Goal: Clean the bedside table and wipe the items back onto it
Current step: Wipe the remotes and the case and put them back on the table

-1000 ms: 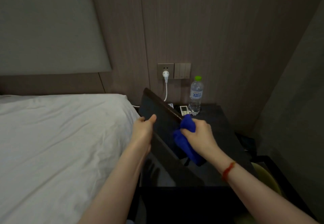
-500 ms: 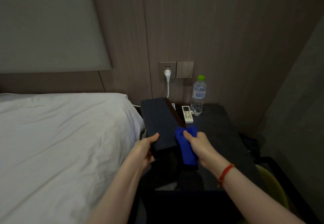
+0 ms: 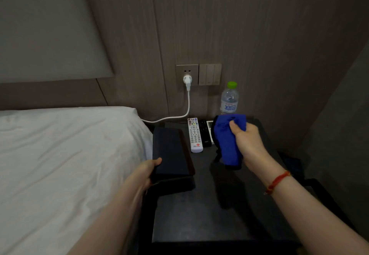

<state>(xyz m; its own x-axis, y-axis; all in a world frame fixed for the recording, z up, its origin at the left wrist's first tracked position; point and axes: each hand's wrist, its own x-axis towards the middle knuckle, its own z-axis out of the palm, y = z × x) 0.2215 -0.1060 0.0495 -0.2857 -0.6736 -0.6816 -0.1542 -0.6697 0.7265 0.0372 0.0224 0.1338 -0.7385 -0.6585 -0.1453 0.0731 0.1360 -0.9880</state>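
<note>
Left hand [image 3: 146, 171] grips the near corner of a flat dark tray [image 3: 171, 152] lying on the bedside table [image 3: 219, 214] beside the bed; right hand [image 3: 246, 140] clutches a blue cloth [image 3: 227, 140] above it. Tray looks stiff, light — best held by its edges; cloth soft — bunches easily.
</note>
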